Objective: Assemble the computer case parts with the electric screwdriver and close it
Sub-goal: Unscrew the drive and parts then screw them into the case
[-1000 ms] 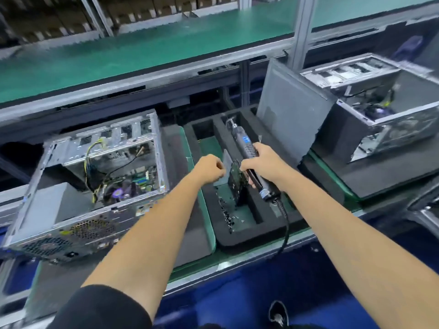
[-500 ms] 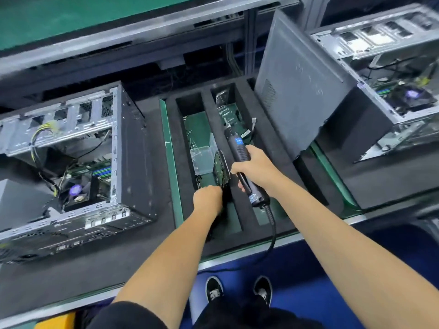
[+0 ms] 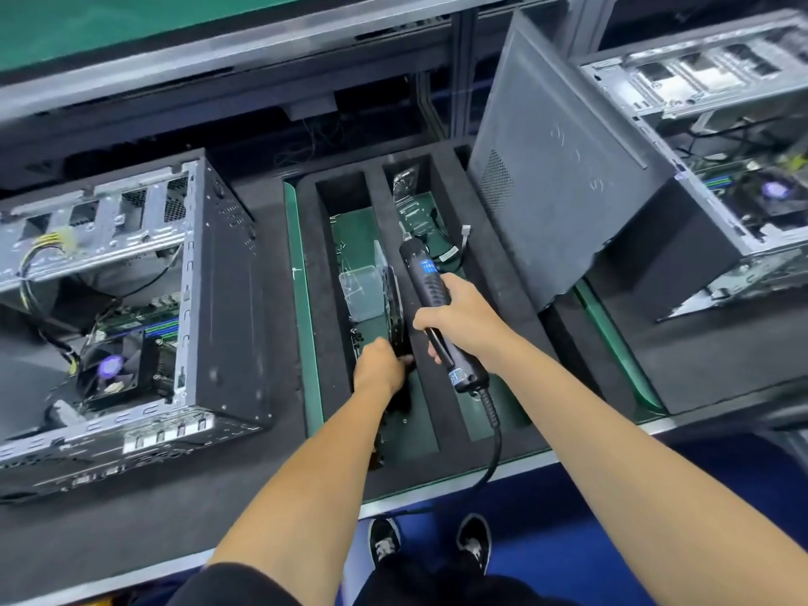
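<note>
Computer cases: two open metal cases lay on the table, the left case (image 3: 131, 325) and the right case (image 3: 717, 168), each a bare steel frame with wiring and a fan inside.
Side panel: one flat grey perforated side panel (image 3: 555, 168) leaned tilted against the right case.
Foam tray: one black foam tray (image 3: 446, 308) with long rectangular slots over a green base sat between the cases.
Small parts: loose dark screws (image 3: 356, 338) and a clear plastic box (image 3: 360, 293) lay in the left slot.
Electric screwdriver: one black corded electric screwdriver (image 3: 433, 308), bit pointing away, over the tray.
Right hand: the right hand (image 3: 459, 319) gripped the screwdriver's barrel.
Left hand: the left hand (image 3: 378, 369) reached into the left slot, fingers curled down; whether it held anything could not be told.
</note>
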